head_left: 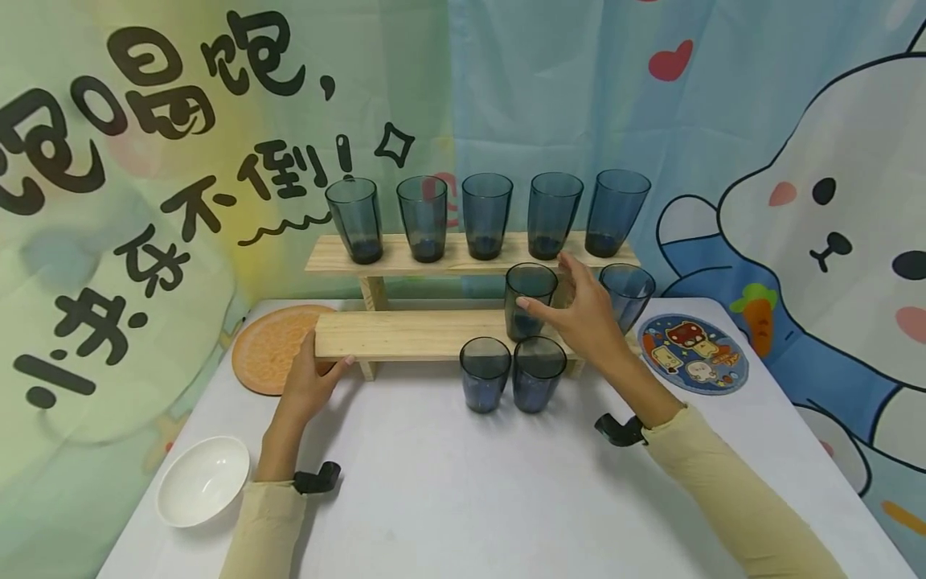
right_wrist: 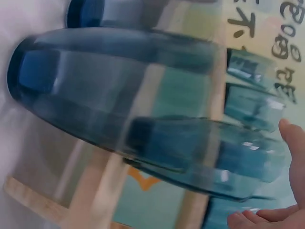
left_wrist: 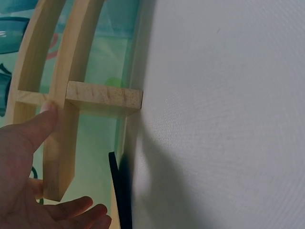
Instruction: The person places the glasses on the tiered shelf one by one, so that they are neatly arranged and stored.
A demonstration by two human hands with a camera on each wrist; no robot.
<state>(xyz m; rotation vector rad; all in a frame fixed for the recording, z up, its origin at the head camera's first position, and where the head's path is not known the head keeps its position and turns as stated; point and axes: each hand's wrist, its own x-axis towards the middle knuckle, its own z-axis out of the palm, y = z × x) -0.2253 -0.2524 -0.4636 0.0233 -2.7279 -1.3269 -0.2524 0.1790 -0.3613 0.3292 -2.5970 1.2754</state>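
Note:
My left hand (head_left: 309,386) grips the left end of the lower tier (head_left: 405,334) of a two-tier wooden rack. Its thumb lies along the front edge (left_wrist: 59,119); the lower fingers stretch free beneath. Around a blue-tinted glass (head_left: 522,315) standing upright on that tier, my right hand (head_left: 582,314) is spread, thumb at the left side and forefinger near the right of the rim. The right wrist view shows the thumb and fingers wide apart beside the shelf glass (right_wrist: 176,152). Two more glasses (head_left: 485,374) stand on the table before the rack, and another (head_left: 626,289) at the tier's right end.
Several matching glasses line the upper tier (head_left: 391,249). An orange round mat (head_left: 268,354) lies left of the rack, a patterned blue round mat (head_left: 693,354) right of it. A white bowl (head_left: 204,482) sits on the white tablecloth (head_left: 463,498) at front left; a printed curtain hangs behind.

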